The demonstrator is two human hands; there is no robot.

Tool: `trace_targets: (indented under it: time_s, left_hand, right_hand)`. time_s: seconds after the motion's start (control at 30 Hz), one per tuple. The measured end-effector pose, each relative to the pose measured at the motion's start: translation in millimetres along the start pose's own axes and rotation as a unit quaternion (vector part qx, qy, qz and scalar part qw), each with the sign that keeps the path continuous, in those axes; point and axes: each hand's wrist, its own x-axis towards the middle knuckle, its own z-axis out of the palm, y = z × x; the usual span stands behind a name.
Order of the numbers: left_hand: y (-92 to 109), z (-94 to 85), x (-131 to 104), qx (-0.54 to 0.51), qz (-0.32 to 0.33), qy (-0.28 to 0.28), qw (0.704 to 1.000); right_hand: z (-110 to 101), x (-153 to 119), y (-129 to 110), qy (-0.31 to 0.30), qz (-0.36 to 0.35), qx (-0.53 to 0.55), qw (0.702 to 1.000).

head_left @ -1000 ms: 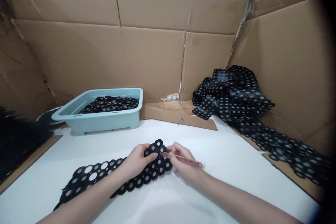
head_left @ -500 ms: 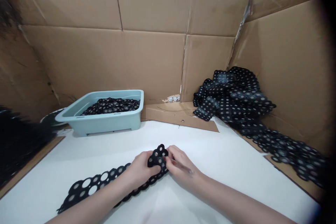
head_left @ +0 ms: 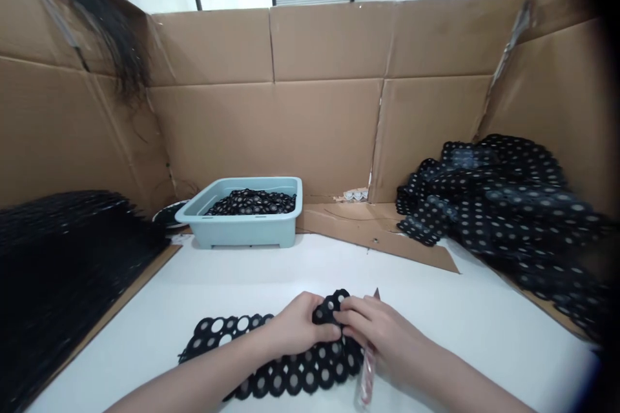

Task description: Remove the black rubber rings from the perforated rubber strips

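Note:
A black strip of joined rings with pale or open round centres (head_left: 293, 379) lies on the white table, running left from my hands. My left hand (head_left: 303, 329) is closed on its raised, folded end, thumb in front. Close beside it, my right hand (head_left: 378, 329) has its fingertips bent against the same end. Tucked in that right hand is a slim tool with a pinkish, clear-wrapped handle (head_left: 367, 377); its pointed tip shows above the knuckles. I cannot make out the tool's exact kind. The fingers hide part of the fold.
A pale blue plastic basin (head_left: 247, 232) holds several black ringed pieces. At right lies a heap of black dotted ringed material (head_left: 484, 200). Dark strands are stacked at left (head_left: 72, 271). Cardboard walls (head_left: 329, 135) enclose the white table (head_left: 271, 271).
The view has shifted, bringing more of the left side into sight. My right hand has turned, so the tool's handle now points down toward me. The strip's lower ring rows show more.

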Motion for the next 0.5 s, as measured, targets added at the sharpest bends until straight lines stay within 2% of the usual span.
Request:
trace_targets:
  time_s: [0.07,0.2,0.3,0.37,0.4,0.43,0.47,0.5]
  left_hand:
    - [-1,-0.6,1,0.027,-0.002,0.017,1.000]
    - [1,-1.2,2,0.065,0.015,0.008,0.998]
    - [3,0.2,1,0.126,0.035,0.005,0.991]
    - [3,2.5,-1,0.167,0.024,0.015,0.985]
    - [3,3.6,-3,0.185,0.014,0.019,0.982]
    - [3,4.3,-4,0.200,0.006,0.025,0.979]
    - [4,4.5,-5,0.209,0.004,0.029,0.977]
    - [5,3.7,-6,0.211,0.009,0.027,0.977]
  right_hand:
    - [1,0,2,-0.010,0.002,0.009,1.000]
    - [9,2,0,0.055,0.055,0.079,0.994]
    - [8,5,3,0.088,0.126,0.160,0.975]
    - [-8,4,14,0.165,0.192,0.183,0.950]
    - [-22,0,24,0.232,0.221,0.165,0.933]
    - [-39,-7,37,0.309,0.253,0.108,0.910]
    - [-59,-18,53,0.352,0.291,0.038,0.889]
    - [-79,-32,71,0.366,0.347,-0.025,0.863]
